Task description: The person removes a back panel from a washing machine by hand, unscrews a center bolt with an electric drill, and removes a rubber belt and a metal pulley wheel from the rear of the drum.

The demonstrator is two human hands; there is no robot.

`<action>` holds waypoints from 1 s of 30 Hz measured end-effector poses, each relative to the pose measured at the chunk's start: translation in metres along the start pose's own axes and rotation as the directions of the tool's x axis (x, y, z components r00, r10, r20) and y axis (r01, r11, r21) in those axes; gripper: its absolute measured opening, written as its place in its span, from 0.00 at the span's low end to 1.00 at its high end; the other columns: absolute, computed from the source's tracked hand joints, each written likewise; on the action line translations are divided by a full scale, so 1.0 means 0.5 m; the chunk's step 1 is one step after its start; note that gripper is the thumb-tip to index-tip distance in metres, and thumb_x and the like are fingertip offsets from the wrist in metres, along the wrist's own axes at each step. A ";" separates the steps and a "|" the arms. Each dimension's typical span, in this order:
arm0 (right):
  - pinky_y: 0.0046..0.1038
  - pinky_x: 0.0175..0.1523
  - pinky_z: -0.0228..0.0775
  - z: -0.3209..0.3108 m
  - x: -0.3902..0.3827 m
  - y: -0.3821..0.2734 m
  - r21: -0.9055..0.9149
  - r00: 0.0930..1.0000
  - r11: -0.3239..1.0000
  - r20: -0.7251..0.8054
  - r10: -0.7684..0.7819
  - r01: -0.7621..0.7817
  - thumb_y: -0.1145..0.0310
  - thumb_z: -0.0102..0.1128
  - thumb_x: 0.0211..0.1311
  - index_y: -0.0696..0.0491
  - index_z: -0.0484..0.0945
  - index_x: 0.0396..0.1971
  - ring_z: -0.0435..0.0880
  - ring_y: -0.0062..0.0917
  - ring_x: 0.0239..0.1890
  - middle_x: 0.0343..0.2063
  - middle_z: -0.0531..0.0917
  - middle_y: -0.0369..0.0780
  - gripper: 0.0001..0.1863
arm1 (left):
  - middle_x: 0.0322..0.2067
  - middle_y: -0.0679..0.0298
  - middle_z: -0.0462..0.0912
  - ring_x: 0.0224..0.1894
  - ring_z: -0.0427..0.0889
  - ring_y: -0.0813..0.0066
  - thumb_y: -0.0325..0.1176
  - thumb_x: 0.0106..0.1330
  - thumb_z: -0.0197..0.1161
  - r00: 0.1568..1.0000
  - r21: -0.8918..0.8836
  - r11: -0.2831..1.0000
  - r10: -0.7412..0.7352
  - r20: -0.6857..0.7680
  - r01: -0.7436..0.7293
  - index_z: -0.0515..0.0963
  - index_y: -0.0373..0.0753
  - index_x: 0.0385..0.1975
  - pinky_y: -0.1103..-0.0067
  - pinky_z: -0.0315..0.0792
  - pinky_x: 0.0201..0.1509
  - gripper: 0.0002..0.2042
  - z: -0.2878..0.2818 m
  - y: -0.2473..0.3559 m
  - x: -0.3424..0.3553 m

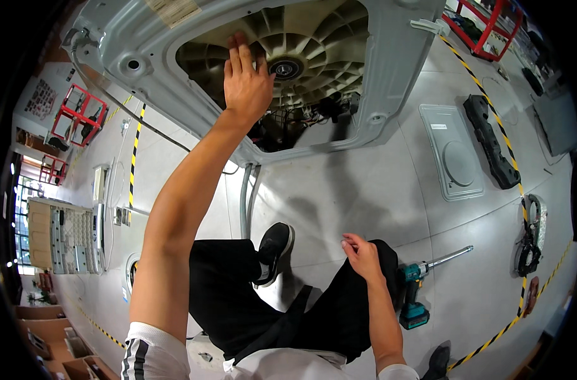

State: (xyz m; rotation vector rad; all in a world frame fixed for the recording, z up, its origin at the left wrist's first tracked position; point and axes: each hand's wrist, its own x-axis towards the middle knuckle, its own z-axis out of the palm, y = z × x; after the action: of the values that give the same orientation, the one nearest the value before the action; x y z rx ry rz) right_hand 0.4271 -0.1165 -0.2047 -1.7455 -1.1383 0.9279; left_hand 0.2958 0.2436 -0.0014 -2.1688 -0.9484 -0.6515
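Note:
A grey washing machine cabinet [389,76] stands in front of me with its rear opening facing me. Through the opening shows the ribbed, beige plastic tub [326,44], with a dark round hub [285,68] at its middle. My left hand [247,82] reaches up to the opening, fingers stretched out against or close before the tub, left of the hub; it holds nothing. Low in the opening are wires and dark parts [301,120]. My right hand [363,256] hovers by my right knee, empty, its fingers loosely bent and apart.
A teal cordless drill [413,294] with a long socket lies beside my right leg. Farther right are a grey cover panel [451,152], a black moulded part [491,142] and a wire bundle [527,247]. A grey hose [245,199] hangs from the cabinet. Red carts [79,114] stand left.

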 end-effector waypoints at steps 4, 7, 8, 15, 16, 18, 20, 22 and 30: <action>0.29 0.38 0.75 -0.003 -0.008 -0.009 0.000 0.999 1.000 -0.029 -0.020 0.020 0.69 0.60 0.56 0.56 0.78 0.39 0.84 0.35 0.33 0.30 0.83 0.46 0.12 | 0.64 0.45 0.51 0.66 0.52 0.50 0.41 0.52 0.67 0.998 -0.079 0.996 -0.042 -0.047 0.038 0.76 0.38 0.46 0.60 0.61 0.56 0.22 -0.006 -0.007 -0.008; 0.29 0.38 0.75 -0.005 -0.013 -0.010 -0.034 0.998 0.999 -0.051 -0.031 0.029 0.69 0.60 0.56 0.55 0.79 0.39 0.84 0.35 0.32 0.29 0.83 0.45 0.11 | 0.63 0.49 0.54 0.64 0.56 0.50 0.39 0.51 0.68 0.993 -0.127 0.990 -0.077 -0.090 0.065 0.79 0.43 0.43 0.61 0.63 0.56 0.18 -0.016 -0.006 -0.007; 0.27 0.37 0.75 -0.006 -0.015 -0.011 -0.040 0.998 0.998 -0.051 -0.041 0.039 0.69 0.60 0.56 0.56 0.78 0.39 0.84 0.33 0.32 0.29 0.83 0.45 0.11 | 0.63 0.50 0.55 0.64 0.56 0.50 0.40 0.51 0.68 0.992 -0.129 0.989 -0.086 -0.097 0.073 0.80 0.43 0.42 0.62 0.63 0.56 0.18 -0.016 -0.006 -0.008; 0.28 0.36 0.75 -0.014 -0.024 -0.009 -0.048 0.994 0.997 -0.083 -0.066 0.062 0.69 0.60 0.56 0.56 0.78 0.39 0.84 0.33 0.31 0.29 0.83 0.44 0.11 | 0.63 0.54 0.56 0.65 0.56 0.54 0.40 0.51 0.68 0.980 -0.142 0.980 -0.157 -0.120 0.139 0.82 0.45 0.38 0.62 0.61 0.57 0.15 0.004 0.004 -0.005; 0.29 0.35 0.75 -0.016 -0.025 -0.007 -0.044 0.994 0.997 -0.092 -0.063 0.059 0.69 0.61 0.55 0.55 0.78 0.39 0.84 0.34 0.31 0.29 0.84 0.44 0.11 | 0.63 0.54 0.56 0.65 0.56 0.54 0.40 0.51 0.68 0.979 -0.142 0.979 -0.164 -0.121 0.146 0.82 0.45 0.38 0.62 0.60 0.57 0.15 0.005 0.008 -0.004; 0.29 0.36 0.74 -0.019 -0.027 -0.003 -0.047 0.993 0.997 -0.102 -0.062 0.057 0.69 0.61 0.55 0.54 0.78 0.39 0.84 0.34 0.32 0.29 0.83 0.44 0.11 | 0.63 0.54 0.56 0.65 0.56 0.55 0.40 0.51 0.68 0.976 -0.131 0.977 -0.184 -0.116 0.169 0.82 0.45 0.38 0.62 0.60 0.57 0.14 0.008 0.013 -0.005; 0.29 0.36 0.74 -0.021 -0.027 -0.002 -0.050 0.992 0.997 -0.111 -0.056 0.051 0.69 0.61 0.55 0.55 0.78 0.39 0.84 0.35 0.32 0.29 0.83 0.45 0.11 | 0.63 0.54 0.56 0.65 0.55 0.55 0.40 0.51 0.68 0.975 -0.157 0.973 -0.187 -0.123 0.167 0.82 0.45 0.38 0.61 0.59 0.57 0.14 0.009 0.013 -0.007; 0.28 0.37 0.74 -0.023 -0.027 -0.004 -0.054 0.992 0.998 -0.115 -0.047 0.041 0.69 0.60 0.55 0.55 0.78 0.39 0.84 0.35 0.33 0.29 0.83 0.45 0.12 | 0.64 0.52 0.54 0.65 0.54 0.55 0.40 0.51 0.67 0.974 -0.219 0.965 -0.176 -0.140 0.143 0.81 0.43 0.38 0.58 0.58 0.56 0.15 0.011 0.009 -0.009; 0.22 0.37 0.74 -0.014 -0.024 0.008 0.009 0.997 1.000 -0.079 -0.024 0.025 0.71 0.58 0.59 0.61 0.77 0.41 0.84 0.24 0.33 0.30 0.84 0.45 0.13 | 0.65 0.51 0.54 0.66 0.54 0.55 0.41 0.51 0.67 0.958 -0.232 0.959 -0.209 -0.199 0.161 0.82 0.43 0.36 0.55 0.58 0.55 0.14 0.028 0.005 -0.011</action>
State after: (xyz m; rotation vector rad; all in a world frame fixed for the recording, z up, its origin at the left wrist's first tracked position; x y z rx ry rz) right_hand 0.4308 -0.1306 -0.2042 -1.7414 -1.0999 0.8412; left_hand 0.2967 0.2505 -0.0150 -2.1474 -1.0072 -1.1083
